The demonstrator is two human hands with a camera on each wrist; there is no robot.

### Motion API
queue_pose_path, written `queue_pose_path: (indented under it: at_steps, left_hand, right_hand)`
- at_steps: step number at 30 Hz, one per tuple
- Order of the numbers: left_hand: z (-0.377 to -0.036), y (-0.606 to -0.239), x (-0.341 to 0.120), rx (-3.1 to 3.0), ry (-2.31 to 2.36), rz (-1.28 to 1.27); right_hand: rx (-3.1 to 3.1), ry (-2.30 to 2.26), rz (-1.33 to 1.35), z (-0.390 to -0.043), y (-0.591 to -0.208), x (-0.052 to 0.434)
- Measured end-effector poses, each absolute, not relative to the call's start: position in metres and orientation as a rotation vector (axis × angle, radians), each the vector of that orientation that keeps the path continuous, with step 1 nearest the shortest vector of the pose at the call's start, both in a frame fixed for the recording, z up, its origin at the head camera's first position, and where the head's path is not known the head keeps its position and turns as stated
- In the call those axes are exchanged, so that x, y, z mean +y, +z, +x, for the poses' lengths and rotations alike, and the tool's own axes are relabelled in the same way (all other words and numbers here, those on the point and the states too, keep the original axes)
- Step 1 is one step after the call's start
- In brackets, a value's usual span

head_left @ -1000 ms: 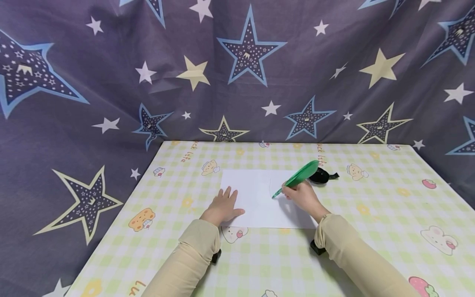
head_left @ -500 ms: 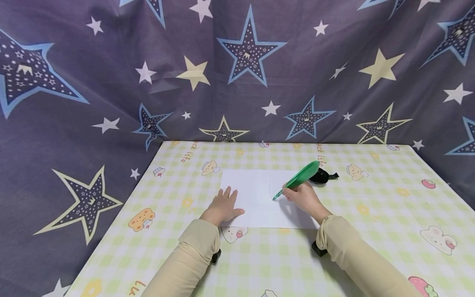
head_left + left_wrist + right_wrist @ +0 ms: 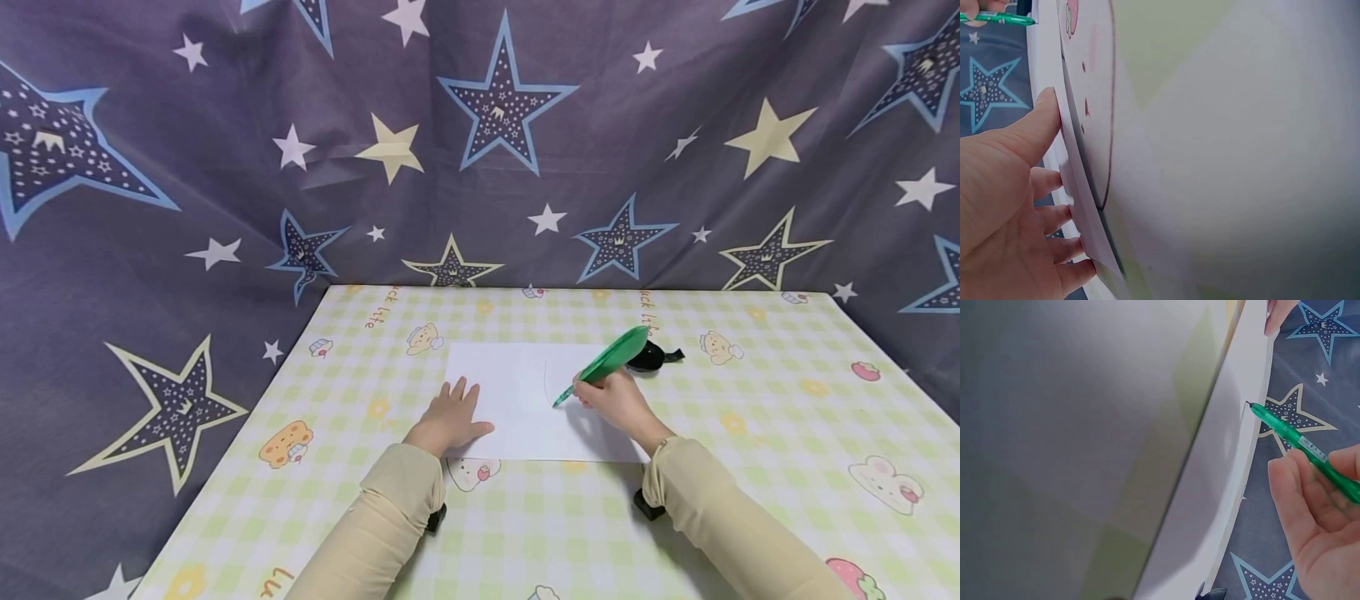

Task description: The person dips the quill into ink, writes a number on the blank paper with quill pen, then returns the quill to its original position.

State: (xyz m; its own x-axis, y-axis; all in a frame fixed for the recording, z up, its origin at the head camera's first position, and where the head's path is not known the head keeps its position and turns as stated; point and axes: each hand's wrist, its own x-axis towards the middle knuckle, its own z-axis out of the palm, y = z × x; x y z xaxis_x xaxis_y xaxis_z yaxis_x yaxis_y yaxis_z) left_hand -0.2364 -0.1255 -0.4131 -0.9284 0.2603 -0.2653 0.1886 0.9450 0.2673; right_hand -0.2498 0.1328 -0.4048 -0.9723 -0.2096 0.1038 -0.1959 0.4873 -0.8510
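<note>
A sheet of white paper [image 3: 517,429] lies flat on the table, with a thin curved line drawn near its middle. My right hand [image 3: 617,403] pinches a green feather pen [image 3: 611,354] between thumb and fingers; its tip meets the paper at the lower end of that line. In the right wrist view the green barrel of the pen [image 3: 1300,442] shows a small label, and its dark tip points at the sheet. My left hand [image 3: 447,417] rests with spread fingers on the left part of the paper. From the left wrist view, the left fingertips [image 3: 1054,219] touch the sheet.
A black, rounded object with a short tail [image 3: 649,357] lies just beyond the right hand, partly behind the feather. The table [image 3: 787,433] wears a green checked cloth with cartoon prints. A dark curtain with stars [image 3: 480,200] hangs behind it.
The right hand and pen have slid slightly down and to the right, and the drawn line has grown longer, bending right at its lower end. The left hand has stayed still.
</note>
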Motion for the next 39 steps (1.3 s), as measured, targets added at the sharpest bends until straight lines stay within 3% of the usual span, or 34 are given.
queue_pose_path:
  at_steps: [39]
  left_hand:
    - [-0.238,-0.415,-0.125,2.796,0.352,0.331]
  right_hand:
    - [2.686,-1.534,-0.382,-0.244,-0.405,0.144]
